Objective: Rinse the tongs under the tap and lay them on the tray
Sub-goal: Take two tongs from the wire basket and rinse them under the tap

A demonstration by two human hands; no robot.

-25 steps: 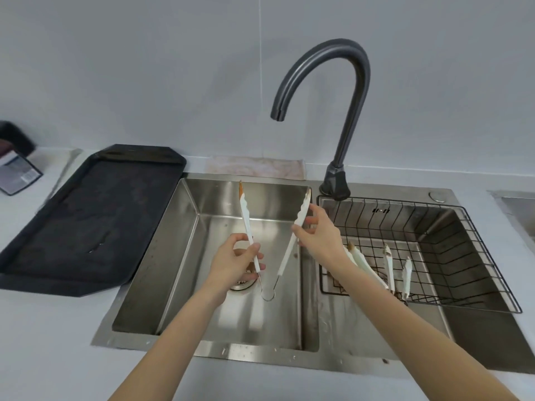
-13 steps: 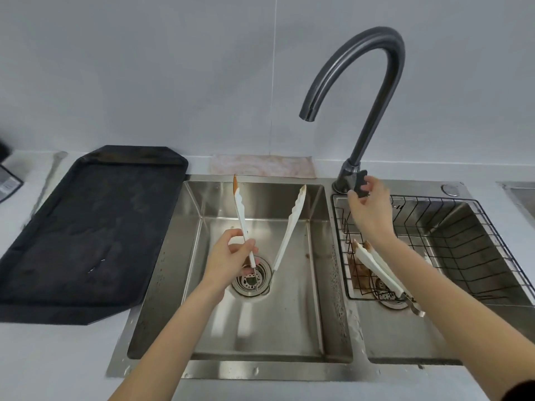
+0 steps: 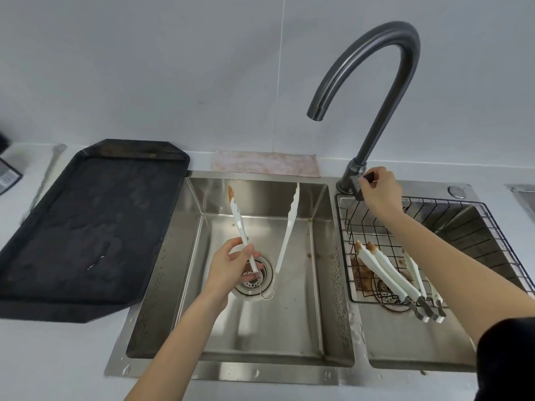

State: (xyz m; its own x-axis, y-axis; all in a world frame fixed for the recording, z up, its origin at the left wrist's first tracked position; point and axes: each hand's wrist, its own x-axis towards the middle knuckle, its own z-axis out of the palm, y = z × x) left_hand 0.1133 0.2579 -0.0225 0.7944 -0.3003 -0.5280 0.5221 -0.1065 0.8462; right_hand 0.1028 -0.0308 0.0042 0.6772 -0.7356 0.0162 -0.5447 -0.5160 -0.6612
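White tongs point(image 3: 286, 233) with a wire loop at the hinge are spread open in a V over the left sink basin point(image 3: 301, 328). One tip is stained brown. My left hand point(image 3: 231, 267) grips the left arm of the tongs near the hinge, above the drain. My right hand point(image 3: 379, 189) grips the dark handle at the base of the grey gooseneck tap point(image 3: 373, 91). No water shows at the spout. The black tray point(image 3: 86, 227) lies on the counter left of the sink.
A black wire basket point(image 3: 477, 238) sits in the right basin with more stained white tongs point(image 3: 388, 273) inside. A pinkish cloth point(image 3: 265, 164) lies behind the sink. A dark object point(image 3: 7, 175) pokes in at the far left edge.
My right hand let go of the right arm of the tongs and moved up to the tap handle. My left hand keeps the tongs over the drain.
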